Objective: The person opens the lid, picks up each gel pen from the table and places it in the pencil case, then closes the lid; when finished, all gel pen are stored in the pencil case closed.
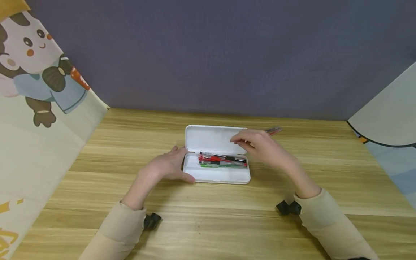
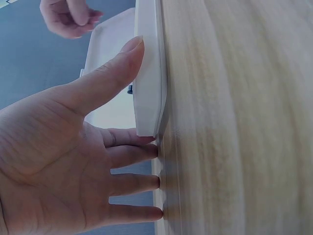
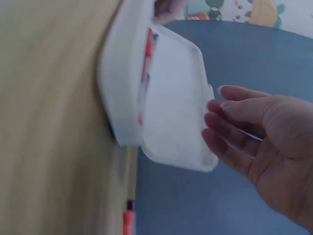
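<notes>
A white pencil case (image 1: 216,176) lies with its lid (image 1: 208,139) swung back. Several pens (image 1: 222,160), with red, black and green parts, lie in its rear section. At the case's left end is my left hand (image 1: 167,164). Its thumb (image 2: 115,73) lies along the front wall, while the other fingers extend straight past the left corner, some tips against the table. My right hand (image 1: 260,144) hovers by the lid's right side, its fingers loosely bent, with nothing visible between them in the right wrist view.
More pens (image 1: 274,130) lie on the wooden table (image 1: 208,216) behind the right hand, partly hidden by it. A dark grey panel (image 1: 208,57) stands along the back edge. Printed panels with cartoon figures (image 1: 39,72) flank the table.
</notes>
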`<state>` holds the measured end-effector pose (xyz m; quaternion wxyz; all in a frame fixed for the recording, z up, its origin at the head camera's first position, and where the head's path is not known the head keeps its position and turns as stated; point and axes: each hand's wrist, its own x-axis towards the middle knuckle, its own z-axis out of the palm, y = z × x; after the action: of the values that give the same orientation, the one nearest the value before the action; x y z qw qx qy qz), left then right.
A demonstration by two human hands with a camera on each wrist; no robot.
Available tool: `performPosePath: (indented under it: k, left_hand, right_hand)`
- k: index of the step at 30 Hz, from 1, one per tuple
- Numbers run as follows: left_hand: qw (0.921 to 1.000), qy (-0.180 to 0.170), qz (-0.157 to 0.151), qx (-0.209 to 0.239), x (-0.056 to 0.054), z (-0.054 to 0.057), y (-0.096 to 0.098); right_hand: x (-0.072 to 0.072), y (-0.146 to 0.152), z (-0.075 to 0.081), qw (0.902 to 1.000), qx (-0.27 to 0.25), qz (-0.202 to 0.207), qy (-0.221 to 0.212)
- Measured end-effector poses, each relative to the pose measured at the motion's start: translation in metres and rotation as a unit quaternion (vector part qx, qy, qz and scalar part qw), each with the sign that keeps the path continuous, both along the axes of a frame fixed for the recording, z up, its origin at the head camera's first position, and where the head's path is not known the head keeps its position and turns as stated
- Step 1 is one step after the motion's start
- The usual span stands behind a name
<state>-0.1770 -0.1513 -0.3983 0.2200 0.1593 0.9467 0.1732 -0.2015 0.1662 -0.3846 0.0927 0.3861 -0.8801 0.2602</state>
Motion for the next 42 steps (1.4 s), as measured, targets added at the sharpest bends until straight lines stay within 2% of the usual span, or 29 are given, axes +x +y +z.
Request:
performPosePath:
  k: [6,9,11,13,18,21,24,28,35,42]
  left_hand:
    - [1.0000,-0.004,0.003,0.001,0.002,0.001,0.000]
    - [1.0000,-0.007,0.004,0.000,0.002,0.001,0.000]
    - [1.0000,-0.006,0.003,0.002,0.002,0.002,0.000]
    - [1.0000,-0.006,0.003,0.004,0.003,0.002,0.000]
    - [1.0000,-0.004,0.003,0.007,0.002,0.002,0.000]
    - [1.0000,-0.004,0.002,0.008,0.002,0.001,0.000]
    - [0.9999,-0.004,0.003,0.009,0.002,0.002,0.001]
    - [1.0000,-0.003,0.003,0.008,0.003,0.003,0.001]
    - [1.0000,0.000,0.001,0.006,0.003,0.003,0.001]
    - [1.0000,0.001,0.002,0.003,0.002,0.002,0.000]
  right_hand:
    - [-0.011,0.023,0.007,0.9932,-0.098,-0.049,0.039]
    - [-0.017,0.038,0.009,0.9875,-0.121,-0.089,0.049]
    - [-0.021,0.049,0.009,0.9851,-0.118,-0.118,0.044]
    - [-0.026,0.059,0.009,0.9839,-0.109,-0.140,0.021]
    - [-0.038,0.080,0.002,0.9797,-0.064,-0.171,-0.084]
    - [-0.043,0.089,-0.003,0.9760,-0.044,-0.168,-0.131]
    - [-0.047,0.095,-0.008,0.9755,-0.039,-0.155,-0.151]
    - [-0.053,0.101,-0.013,0.9774,-0.030,-0.140,-0.155]
    - [-0.055,0.106,-0.017,0.9741,-0.020,-0.134,-0.181]
    - [-0.062,0.110,-0.024,0.9764,0.011,-0.122,-0.178]
